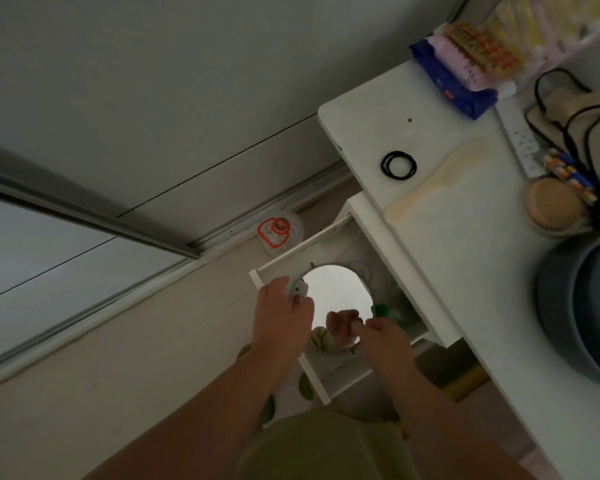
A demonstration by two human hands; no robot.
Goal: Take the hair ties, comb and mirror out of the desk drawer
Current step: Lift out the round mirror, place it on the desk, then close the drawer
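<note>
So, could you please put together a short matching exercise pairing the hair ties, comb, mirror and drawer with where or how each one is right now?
Things:
1. hair ties
2. comb
3. mirror
4. drawer

Places or states:
A. pulled open below the desk edge
B. black loops on the desk top
C. inside the drawer, a hand at each side
D. pale, lying on the desk beside the loops

Pairs: 1-B, 2-D, 3-C, 4-A

No readable text from my end. The blue packet point(455, 77) and the yellow-orange pack point(482, 51) at the bench's point(465, 271) far corner both carry print, but it's too blurred to make out.
</note>
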